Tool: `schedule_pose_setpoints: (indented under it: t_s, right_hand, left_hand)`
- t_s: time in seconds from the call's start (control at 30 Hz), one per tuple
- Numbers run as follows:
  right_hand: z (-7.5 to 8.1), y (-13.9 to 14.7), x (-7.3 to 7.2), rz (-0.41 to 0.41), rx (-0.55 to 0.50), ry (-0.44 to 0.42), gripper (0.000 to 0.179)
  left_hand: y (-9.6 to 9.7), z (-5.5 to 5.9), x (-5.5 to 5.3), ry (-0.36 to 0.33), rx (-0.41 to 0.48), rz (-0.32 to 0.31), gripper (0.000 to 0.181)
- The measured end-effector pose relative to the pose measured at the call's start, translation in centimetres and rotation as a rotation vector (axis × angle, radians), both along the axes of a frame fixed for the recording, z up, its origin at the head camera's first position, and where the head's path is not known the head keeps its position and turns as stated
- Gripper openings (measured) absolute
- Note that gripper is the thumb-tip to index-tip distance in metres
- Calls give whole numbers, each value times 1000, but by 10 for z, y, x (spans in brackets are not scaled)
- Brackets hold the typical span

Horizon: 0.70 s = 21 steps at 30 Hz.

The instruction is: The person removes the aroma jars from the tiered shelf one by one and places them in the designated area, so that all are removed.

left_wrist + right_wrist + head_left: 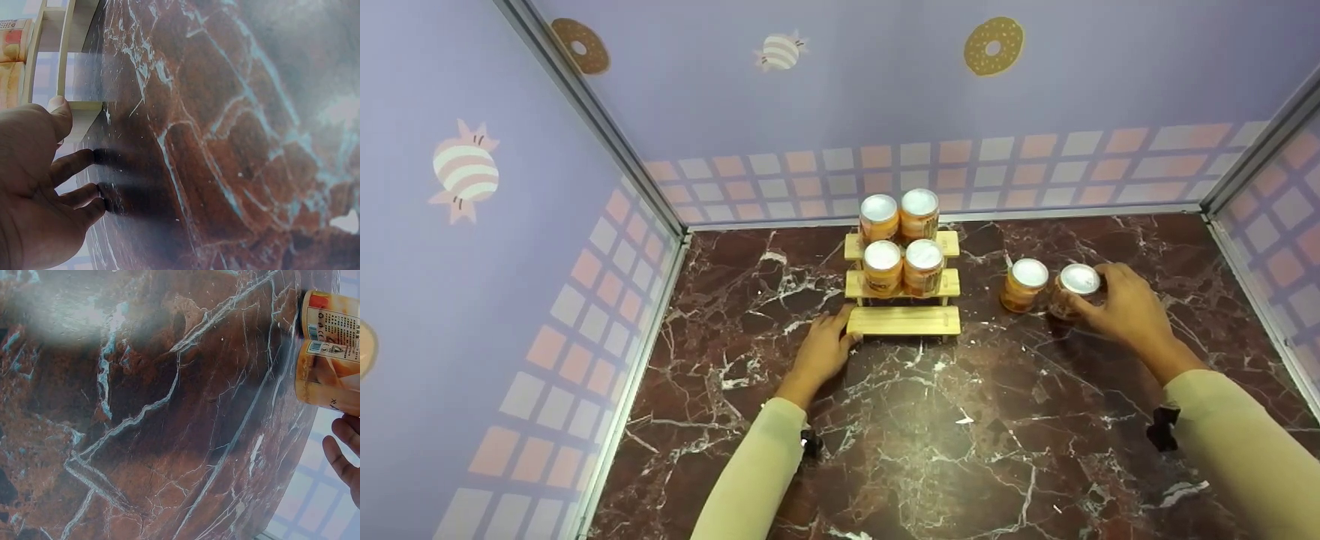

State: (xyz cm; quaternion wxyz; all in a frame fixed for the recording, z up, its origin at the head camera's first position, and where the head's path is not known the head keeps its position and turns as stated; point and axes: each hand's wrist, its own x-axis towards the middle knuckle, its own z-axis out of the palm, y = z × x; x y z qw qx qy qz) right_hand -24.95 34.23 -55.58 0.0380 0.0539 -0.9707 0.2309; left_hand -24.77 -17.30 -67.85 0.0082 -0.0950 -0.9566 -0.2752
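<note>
Two sleeves (750,472) come in over the near edge of the marbled counter (960,420), one for each hand. The left hand (819,352) reaches forward to the left end of one wooden rack (904,321), its thumb at the front corner of the lowest step and the other fingers loosely extended beside that end. It touches the rack without wrapping round it; how firmly it presses, I cannot tell.

Six orange jars with pale lids are in view. Two are off the rack, to its right, towards the counter's right edge. The right hand (1132,307), its forearm slanting inward, grips the outer jar (1066,298), thumb on the near side and fingers round the far side. Whether its base is lifted cannot be told. The inner jar (1024,289) stands upright just beside it, between it and the rack.

The rack has three steps: the lowest holds none, the middle carries two jars (883,268), side by side, and the top, nearest the counter's far edge, carries two more (919,214). Beyond that edge, the far wall (900,82) bears two printed doughnuts and one wrapped sweet.
</note>
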Motion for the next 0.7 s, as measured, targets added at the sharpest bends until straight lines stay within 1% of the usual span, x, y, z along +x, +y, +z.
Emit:
schedule_pose_setpoints:
  t_s: [0.3, 0.7]
  right_hand:
    - [-6, -2, -6, -18, -52, 47, 68]
    - [-8, -4, -11, -40, -81, 53, 68]
  left_hand:
    - [1, 2, 0, -18, 8, 12, 70]
    - [2, 0, 0, -6, -1, 12, 70]
